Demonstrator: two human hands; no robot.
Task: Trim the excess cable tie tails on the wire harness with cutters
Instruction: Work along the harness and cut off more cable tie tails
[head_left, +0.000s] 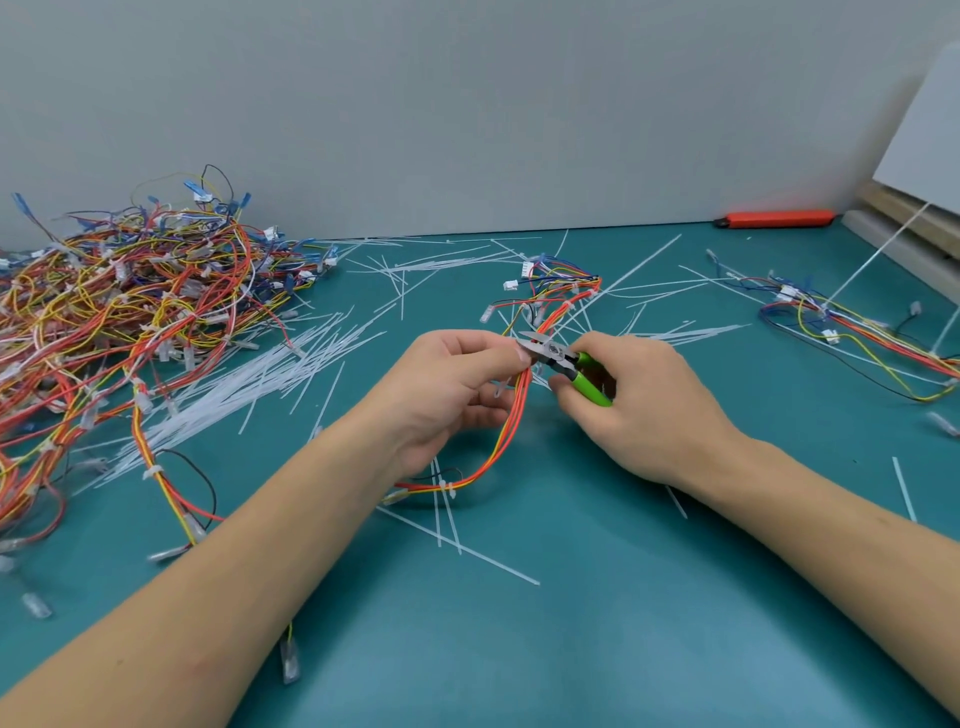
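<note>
My left hand (447, 384) pinches a red, orange and yellow wire harness (506, 441) above the teal mat, thumb and forefinger closed on the bundle near its upper bend. My right hand (639, 400) grips green-handled cutters (571, 366). Their metal jaws point left and sit right at the bundle beside my left fingertips. The harness loops down under my left hand to a white cable tie (447, 487), whose long tails lie on the mat. Its far end, with white connectors (511, 285), lies behind my hands.
A big tangled pile of harnesses (119, 312) fills the left side. Loose white cable ties and cut tails (249, 384) are scattered over the mat (571, 623). Another harness (852, 332) lies at the right, an orange utility knife (774, 219) by the back wall.
</note>
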